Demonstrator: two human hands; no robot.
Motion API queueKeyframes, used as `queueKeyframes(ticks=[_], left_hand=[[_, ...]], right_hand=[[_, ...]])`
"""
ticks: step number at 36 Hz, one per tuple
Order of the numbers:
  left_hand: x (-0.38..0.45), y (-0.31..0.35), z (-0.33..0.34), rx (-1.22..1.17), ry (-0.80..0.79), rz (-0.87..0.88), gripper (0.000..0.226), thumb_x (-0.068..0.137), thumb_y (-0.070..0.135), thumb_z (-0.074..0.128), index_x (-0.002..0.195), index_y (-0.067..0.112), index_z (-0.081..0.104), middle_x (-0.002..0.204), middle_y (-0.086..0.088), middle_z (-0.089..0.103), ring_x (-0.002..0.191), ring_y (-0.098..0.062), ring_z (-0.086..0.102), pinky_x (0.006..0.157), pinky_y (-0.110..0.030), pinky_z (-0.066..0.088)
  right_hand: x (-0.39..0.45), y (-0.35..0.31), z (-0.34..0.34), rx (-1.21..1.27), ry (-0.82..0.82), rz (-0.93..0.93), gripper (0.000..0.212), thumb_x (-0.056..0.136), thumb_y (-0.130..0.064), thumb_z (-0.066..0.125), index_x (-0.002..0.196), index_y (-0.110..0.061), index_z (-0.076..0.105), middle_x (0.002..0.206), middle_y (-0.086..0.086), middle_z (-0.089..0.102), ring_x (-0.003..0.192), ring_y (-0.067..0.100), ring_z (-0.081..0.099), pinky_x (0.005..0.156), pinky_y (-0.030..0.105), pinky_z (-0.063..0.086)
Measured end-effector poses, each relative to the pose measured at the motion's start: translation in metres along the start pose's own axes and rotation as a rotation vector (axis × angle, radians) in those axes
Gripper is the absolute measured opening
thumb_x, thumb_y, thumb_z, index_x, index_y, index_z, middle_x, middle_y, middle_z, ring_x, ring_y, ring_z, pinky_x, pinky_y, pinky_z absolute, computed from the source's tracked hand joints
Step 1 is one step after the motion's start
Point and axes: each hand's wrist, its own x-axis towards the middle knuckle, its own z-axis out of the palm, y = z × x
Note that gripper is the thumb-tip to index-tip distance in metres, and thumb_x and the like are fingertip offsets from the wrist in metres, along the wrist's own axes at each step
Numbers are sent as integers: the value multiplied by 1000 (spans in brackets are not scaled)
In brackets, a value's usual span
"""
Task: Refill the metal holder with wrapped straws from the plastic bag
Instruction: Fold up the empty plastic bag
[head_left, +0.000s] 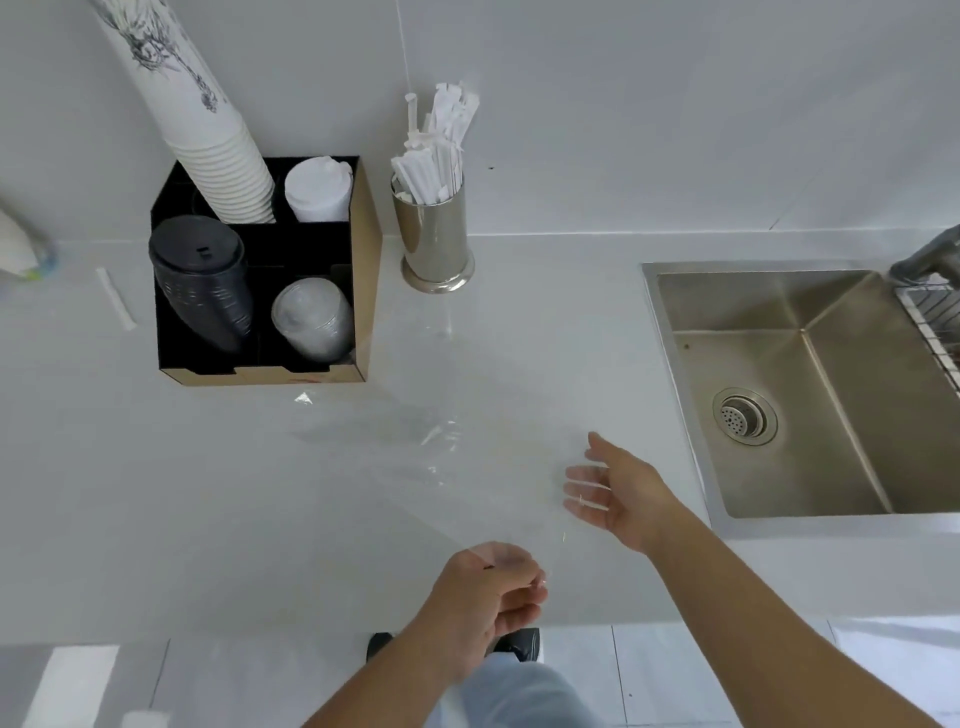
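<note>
Here, in the head view, the metal holder (436, 236) stands on the white counter (156, 493) against the wall, just beside the black cup organizer (262, 280), with wrapped straws (434, 150) fanning out of its top. The clear plastic bag (415, 457) looks empty and lies spread and crumpled across the counter between holder and hands. The left hand (485, 592) is curled, its fingers apparently pinching the bag's near edge; the right hand (618, 488) hovers with fingers spread wide and loose, seen partly through the film. One stray straw (117, 298) lies well left of the organizer and is easy to overlook. A careless tug on the bag could tip the top-heavy holder.
</note>
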Motion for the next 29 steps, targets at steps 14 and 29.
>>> queueKeyframes(ticks=[14, 29], left_hand=[[-19, -31, -38, -112, 118, -29, 19, 80, -13, 67, 89, 2, 62, 71, -15, 70, 62, -24, 68, 58, -28, 57], [21, 27, -100, -209, 389, 24, 20, 90, 34, 66, 93, 14, 65, 84, -6, 73, 38, -6, 44, 36, -19, 33]], right_hand=[[9, -7, 18, -48, 156, -205, 14, 97, -16, 54, 86, -13, 62, 81, 11, 67, 71, 27, 66, 55, 34, 58], [0, 16, 5, -209, 43, -289, 20, 91, 4, 53, 102, -10, 59, 79, 12, 66, 58, 20, 65, 60, 34, 59]])
